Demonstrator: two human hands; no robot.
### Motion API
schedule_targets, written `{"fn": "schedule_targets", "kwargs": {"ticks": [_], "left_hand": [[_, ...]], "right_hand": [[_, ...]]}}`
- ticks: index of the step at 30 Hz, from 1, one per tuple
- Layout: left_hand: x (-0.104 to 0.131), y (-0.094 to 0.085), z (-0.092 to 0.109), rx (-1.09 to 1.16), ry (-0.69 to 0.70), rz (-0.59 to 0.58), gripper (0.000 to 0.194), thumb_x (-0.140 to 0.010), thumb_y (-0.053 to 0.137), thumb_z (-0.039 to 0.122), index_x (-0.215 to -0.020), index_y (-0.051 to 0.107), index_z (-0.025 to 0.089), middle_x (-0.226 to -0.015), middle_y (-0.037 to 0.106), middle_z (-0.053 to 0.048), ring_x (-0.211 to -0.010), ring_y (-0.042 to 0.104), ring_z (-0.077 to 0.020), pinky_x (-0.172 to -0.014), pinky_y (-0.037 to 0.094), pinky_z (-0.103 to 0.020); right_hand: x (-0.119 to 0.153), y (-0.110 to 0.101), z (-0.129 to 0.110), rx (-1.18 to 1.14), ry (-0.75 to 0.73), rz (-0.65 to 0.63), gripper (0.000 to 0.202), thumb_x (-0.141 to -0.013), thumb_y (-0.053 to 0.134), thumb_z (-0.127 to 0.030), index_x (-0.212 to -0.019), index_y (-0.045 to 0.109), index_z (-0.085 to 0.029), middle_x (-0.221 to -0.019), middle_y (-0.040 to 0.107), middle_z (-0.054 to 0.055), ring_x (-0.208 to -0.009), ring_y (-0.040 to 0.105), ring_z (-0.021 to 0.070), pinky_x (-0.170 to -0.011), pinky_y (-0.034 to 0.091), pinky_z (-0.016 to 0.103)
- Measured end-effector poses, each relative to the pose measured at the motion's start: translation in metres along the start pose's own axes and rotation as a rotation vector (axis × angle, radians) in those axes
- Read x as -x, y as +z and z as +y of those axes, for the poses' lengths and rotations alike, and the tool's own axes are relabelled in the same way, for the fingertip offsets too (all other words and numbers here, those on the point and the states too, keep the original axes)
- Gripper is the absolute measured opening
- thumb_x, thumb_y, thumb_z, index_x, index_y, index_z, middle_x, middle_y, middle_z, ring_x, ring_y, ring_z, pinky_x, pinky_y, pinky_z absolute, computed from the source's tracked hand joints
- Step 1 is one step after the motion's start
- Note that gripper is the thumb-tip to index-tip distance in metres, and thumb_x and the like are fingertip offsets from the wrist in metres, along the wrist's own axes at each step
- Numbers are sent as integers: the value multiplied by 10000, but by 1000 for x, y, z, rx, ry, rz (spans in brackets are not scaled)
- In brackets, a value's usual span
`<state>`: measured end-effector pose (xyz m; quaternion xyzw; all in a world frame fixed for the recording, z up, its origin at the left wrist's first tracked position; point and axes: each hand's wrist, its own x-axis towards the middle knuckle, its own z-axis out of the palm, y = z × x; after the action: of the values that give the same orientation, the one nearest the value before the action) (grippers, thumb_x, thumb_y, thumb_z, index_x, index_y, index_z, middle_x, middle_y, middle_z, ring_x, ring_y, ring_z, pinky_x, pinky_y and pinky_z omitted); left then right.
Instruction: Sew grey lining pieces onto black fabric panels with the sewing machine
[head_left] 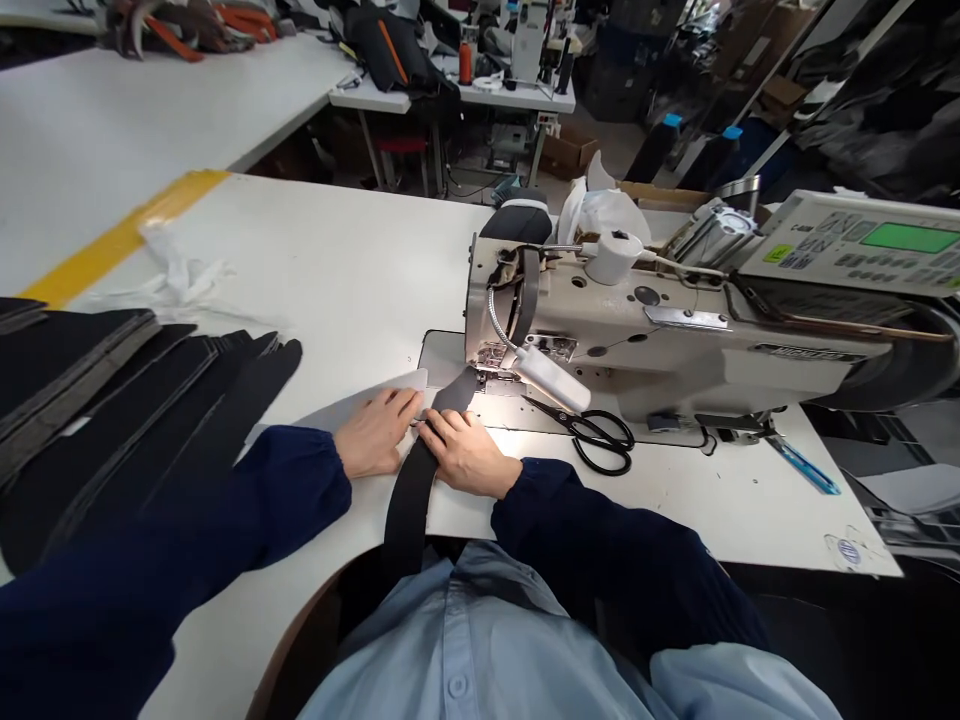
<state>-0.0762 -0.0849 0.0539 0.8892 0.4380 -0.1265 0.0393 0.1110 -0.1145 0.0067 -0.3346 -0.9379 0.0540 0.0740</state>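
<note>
A long dark strip [409,500] runs from the table's front edge up to the needle area of a sewing machine [675,340]. My right hand [469,450] lies on the strip just in front of the needle, its fingers bent and pressed down on the material. To its left, my left hand [380,432] rests with closed fingers on a pale grey piece [337,408], its fingertips close to the strip's edge. Both hands nearly meet at the strip. A lit white lamp [553,378] sits beside the needle. Black scissors [592,430] lie right of my right hand.
Stacked dark cut pieces [135,400] cover the table's left side. Yellow tape [135,235] and white scraps [184,280] are behind them. A blue cutter [806,468] lies at the right, below a control panel [870,240]. Another worktable [367,97] stands farther back.
</note>
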Motion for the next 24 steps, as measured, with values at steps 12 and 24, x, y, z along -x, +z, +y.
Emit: {"fn": "schedule_targets", "kwargs": {"ticks": [12, 24], "left_hand": [[-26, -21, 32, -21, 11, 41, 593, -803, 402, 105, -1393, 441, 139, -1493, 401, -127, -1315, 413, -291, -956, 446, -418], [-44, -30, 59, -18, 22, -42, 548, -845, 395, 127, -1386, 470, 81, -1487, 420, -132, -1273, 464, -302, -871, 495, -408]], "right_hand": [[-1, 7, -17, 2, 77, -33, 666, -880, 589, -464, -1325, 488, 21, -1341, 472, 312, -1289, 387, 446, -1060, 264, 674], [-1, 6, -13, -42, 13, -86, 388, -937, 486, -382, -1114, 688, -102, -1136, 661, 215, -1113, 527, 398, -990, 262, 704]]}}
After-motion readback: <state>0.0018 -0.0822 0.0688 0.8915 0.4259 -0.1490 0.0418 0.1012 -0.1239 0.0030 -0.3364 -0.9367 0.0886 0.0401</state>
